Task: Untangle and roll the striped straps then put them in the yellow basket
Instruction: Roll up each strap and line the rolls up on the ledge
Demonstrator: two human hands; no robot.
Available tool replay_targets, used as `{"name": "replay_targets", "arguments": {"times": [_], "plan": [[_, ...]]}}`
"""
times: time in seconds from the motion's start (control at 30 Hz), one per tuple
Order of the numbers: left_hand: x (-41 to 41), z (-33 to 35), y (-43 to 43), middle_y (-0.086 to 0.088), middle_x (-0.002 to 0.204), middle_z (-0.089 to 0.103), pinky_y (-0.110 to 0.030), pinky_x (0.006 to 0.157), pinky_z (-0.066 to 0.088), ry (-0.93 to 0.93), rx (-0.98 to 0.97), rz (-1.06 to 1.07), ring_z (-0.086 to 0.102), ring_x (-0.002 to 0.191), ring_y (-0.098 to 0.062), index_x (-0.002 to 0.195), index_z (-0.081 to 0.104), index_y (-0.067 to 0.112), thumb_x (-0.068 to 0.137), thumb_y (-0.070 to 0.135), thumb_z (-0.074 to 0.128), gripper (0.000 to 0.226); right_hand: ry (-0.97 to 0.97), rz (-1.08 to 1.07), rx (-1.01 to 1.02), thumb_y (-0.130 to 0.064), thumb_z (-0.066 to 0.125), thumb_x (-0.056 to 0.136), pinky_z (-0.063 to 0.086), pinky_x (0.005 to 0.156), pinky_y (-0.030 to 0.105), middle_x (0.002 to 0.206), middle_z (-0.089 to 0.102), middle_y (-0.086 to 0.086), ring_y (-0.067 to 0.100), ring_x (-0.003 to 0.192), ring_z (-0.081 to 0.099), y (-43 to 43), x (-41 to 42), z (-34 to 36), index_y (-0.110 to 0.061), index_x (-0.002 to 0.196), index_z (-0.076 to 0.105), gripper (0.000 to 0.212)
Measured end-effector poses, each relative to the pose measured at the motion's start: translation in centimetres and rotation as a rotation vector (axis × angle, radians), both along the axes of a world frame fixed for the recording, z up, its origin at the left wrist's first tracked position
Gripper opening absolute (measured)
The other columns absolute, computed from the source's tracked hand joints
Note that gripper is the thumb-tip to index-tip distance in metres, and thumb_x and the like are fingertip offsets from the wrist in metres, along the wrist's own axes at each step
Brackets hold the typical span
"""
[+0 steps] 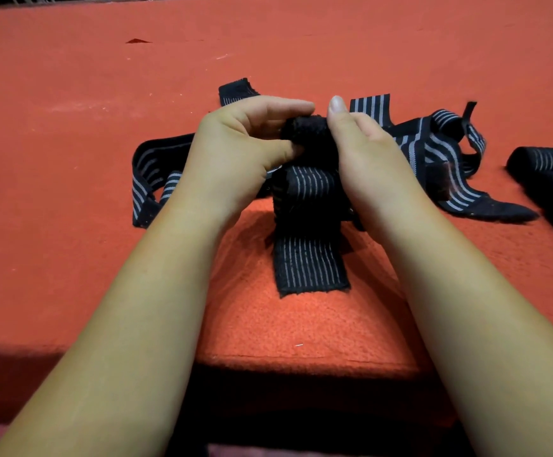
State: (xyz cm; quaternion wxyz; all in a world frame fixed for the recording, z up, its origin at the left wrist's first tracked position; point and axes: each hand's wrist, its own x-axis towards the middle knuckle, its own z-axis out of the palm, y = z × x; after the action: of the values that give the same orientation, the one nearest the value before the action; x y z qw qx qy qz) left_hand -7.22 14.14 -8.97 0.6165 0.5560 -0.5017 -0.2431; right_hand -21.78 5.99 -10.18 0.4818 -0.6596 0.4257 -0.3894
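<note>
left hand: grip pinching strap roll
right hand: grip clamped on same roll, thumb up
strap tail: lies toward near edge
tangled straps: behind hands, on red desk
rolled straps: far right

Two bare forearms enter from 7 and 5 o'clock and converge at centre. The left hand and right hand curl their fingers round a black grey-striped fabric strap. The right thumb points to 12 o'clock.
</note>
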Motion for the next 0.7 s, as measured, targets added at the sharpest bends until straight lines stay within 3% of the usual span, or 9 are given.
{"name": "replay_targets", "arguments": {"times": [0.13,0.33,0.43,0.57,0.7], "plan": [[-0.12,-0.17,-0.27,-0.004,0.105,0.083,-0.035,0.085,0.064,0.099,0.081,0.028,0.081,0.101,-0.023,0.115,0.079,0.015,0.088,-0.003,0.079,0.033,-0.075,-0.027,0.004,-0.073,0.051,0.097,0.059,0.101,0.050,0.109,0.077,-0.010,0.013,0.105,0.075,-0.04,0.05,0.01,-0.034,0.113,0.068,0.046],[-0.59,0.15,-0.37,-0.012,0.099,0.077,-0.036,0.076,0.057,0.275,0.181,-0.011,0.070,0.086,-0.027,0.107,0.079,0.011,0.100,0.004,0.068,0.015,-0.255,-0.035,-0.030,-0.059,0.066,0.095,0.061,0.100,0.048,0.117,0.077,-0.007,0.011,0.106,0.076,-0.38,0.06,-0.32,-0.031,0.118,0.069,0.036],[-0.42,0.34,-0.10,-0.008,0.095,0.080,-0.029,0.062,0.058,0.227,0.227,-0.006,0.072,0.073,-0.017,0.113,0.078,0.012,0.102,0.008,0.068,0.015,-0.340,0.003,-0.004,-0.044,0.075,0.093,0.063,0.099,0.051,0.121,0.077,0.002,0.017,0.106,0.078,-0.60,0.03,-0.64,-0.028,0.123,0.070,0.034],[-0.18,0.19,0.00,-0.008,0.098,0.082,-0.029,0.060,0.056,0.115,0.245,0.003,0.075,0.077,-0.015,0.115,0.079,0.015,0.101,0.009,0.070,0.017,-0.410,0.063,0.025,-0.026,0.080,0.092,0.064,0.095,0.057,0.117,0.076,0.011,0.029,0.103,0.080,-0.68,-0.04,-0.82,-0.023,0.124,0.068,0.034],[0.02,-0.14,-0.12,-0.007,0.099,0.083,-0.036,0.077,0.064,0.029,0.232,0.007,0.082,0.091,-0.020,0.117,0.078,0.014,0.096,0.009,0.079,0.021,-0.414,0.087,-0.007,-0.024,0.084,0.081,0.062,0.096,0.061,0.113,0.076,0.013,0.036,0.108,0.077,-0.66,0.01,-0.89,-0.026,0.114,0.067,0.037]]}}
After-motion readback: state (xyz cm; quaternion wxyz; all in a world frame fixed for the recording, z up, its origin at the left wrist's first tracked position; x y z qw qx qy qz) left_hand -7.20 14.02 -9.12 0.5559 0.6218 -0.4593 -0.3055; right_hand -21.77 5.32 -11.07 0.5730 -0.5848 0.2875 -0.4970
